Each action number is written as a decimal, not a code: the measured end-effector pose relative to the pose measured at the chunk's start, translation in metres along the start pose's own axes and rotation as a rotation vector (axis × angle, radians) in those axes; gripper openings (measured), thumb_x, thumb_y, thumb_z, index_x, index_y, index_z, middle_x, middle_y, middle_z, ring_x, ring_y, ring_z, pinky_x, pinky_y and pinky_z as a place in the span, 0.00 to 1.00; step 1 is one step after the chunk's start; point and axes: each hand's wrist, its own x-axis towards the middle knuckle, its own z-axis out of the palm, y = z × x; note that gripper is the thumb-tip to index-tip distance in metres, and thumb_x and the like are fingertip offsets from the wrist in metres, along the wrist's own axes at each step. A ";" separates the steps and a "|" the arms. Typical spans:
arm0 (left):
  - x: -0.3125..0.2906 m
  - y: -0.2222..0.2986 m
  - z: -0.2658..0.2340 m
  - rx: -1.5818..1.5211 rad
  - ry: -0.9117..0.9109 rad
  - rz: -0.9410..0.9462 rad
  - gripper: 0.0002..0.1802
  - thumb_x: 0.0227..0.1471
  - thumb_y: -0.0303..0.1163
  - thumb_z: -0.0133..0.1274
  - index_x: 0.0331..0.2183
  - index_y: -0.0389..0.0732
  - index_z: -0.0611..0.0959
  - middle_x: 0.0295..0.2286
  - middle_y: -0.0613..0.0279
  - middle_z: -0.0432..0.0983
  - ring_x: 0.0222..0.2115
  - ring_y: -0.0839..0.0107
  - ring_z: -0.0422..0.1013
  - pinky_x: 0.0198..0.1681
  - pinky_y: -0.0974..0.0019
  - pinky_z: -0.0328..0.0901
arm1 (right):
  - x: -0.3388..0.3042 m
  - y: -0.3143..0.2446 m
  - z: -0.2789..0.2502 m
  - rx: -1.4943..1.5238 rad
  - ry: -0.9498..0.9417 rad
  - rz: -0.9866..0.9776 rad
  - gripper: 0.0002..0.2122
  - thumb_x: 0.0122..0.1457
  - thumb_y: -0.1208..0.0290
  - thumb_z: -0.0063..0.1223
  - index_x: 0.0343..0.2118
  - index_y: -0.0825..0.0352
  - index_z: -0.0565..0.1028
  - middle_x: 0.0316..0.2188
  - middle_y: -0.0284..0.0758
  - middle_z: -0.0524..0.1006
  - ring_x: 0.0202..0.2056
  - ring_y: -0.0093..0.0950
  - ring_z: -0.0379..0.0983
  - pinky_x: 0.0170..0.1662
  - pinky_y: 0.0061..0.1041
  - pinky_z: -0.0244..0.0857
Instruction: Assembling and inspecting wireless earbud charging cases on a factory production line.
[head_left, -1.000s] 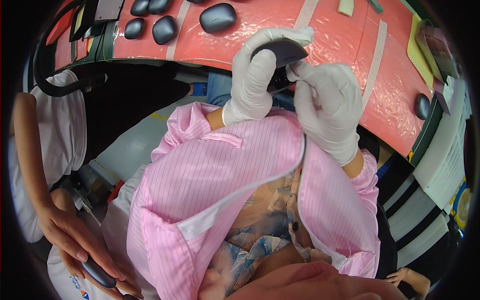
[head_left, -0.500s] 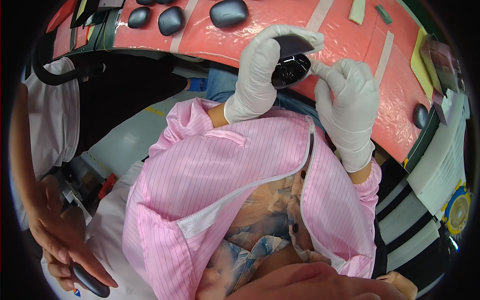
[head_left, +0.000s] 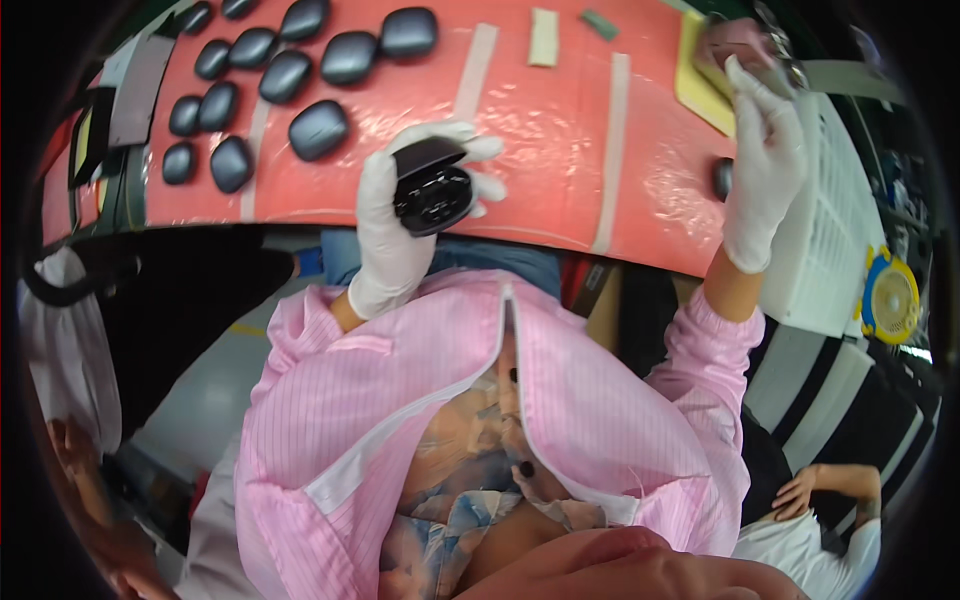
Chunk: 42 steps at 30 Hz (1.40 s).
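Clearly, closed dark cases (head_left: 350, 58) lie leftmost on the red worktop (head_left: 540, 180). Next, the left hand (head_left: 385, 225) keeps its grip around an open black case (head_left: 437, 188) at the worktop's near edge; steady fingers clear of the cavity seem best. Rightmost, the right hand (head_left: 768, 165) is at a pinkish container (head_left: 718, 45); whether its grip holds anything, I cannot tell.

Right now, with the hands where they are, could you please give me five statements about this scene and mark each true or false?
1. The left hand holds an open black case. True.
2. The right hand also grips that case. False: it is apart from it, near the flat yellow thing.
3. Both hands wear gloves. True.
4. The table cover is blue. False: it is pinkish red.
5. Several rounded dark objects lie on the cover. True.
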 end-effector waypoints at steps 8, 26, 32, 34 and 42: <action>0.008 -0.006 0.001 -0.073 -0.022 0.091 0.35 0.58 0.59 0.33 0.47 0.35 0.71 0.37 0.51 0.75 0.31 0.67 0.73 0.32 0.69 0.67 | 0.112 0.063 -0.064 -0.976 -0.275 -0.213 0.12 0.62 0.70 0.47 0.44 0.69 0.77 0.39 0.33 0.79 0.40 0.21 0.74 0.41 0.17 0.66; 0.001 0.005 0.003 0.241 0.137 0.288 0.43 0.52 0.69 0.34 0.47 0.36 0.70 0.42 0.52 0.74 0.36 0.72 0.71 0.39 0.69 0.67 | -0.070 -0.092 0.101 -0.008 -0.381 -0.428 0.14 0.41 0.79 0.57 0.34 0.60 0.77 0.23 0.31 0.69 0.28 0.32 0.68 0.30 0.29 0.62; -0.004 0.013 0.005 0.225 0.158 0.254 0.46 0.51 0.71 0.29 0.46 0.36 0.71 0.41 0.50 0.75 0.33 0.72 0.71 0.38 0.69 0.66 | -0.085 -0.115 0.101 0.532 -0.644 -0.237 0.12 0.46 0.86 0.53 0.35 0.67 0.77 0.26 0.33 0.72 0.26 0.28 0.67 0.30 0.22 0.59; -0.003 0.019 0.007 0.199 0.174 0.255 0.47 0.51 0.72 0.28 0.46 0.35 0.71 0.40 0.50 0.75 0.32 0.70 0.71 0.35 0.68 0.66 | -0.083 -0.103 0.096 0.529 -0.563 -0.165 0.12 0.47 0.87 0.53 0.35 0.68 0.77 0.27 0.33 0.73 0.27 0.27 0.68 0.30 0.21 0.60; 0.001 0.019 0.018 0.159 0.134 0.250 0.42 0.54 0.68 0.30 0.45 0.36 0.72 0.38 0.52 0.76 0.29 0.71 0.72 0.30 0.71 0.67 | -0.069 -0.088 0.087 0.113 -0.339 -0.533 0.13 0.46 0.88 0.53 0.35 0.67 0.78 0.28 0.33 0.74 0.30 0.27 0.70 0.33 0.22 0.63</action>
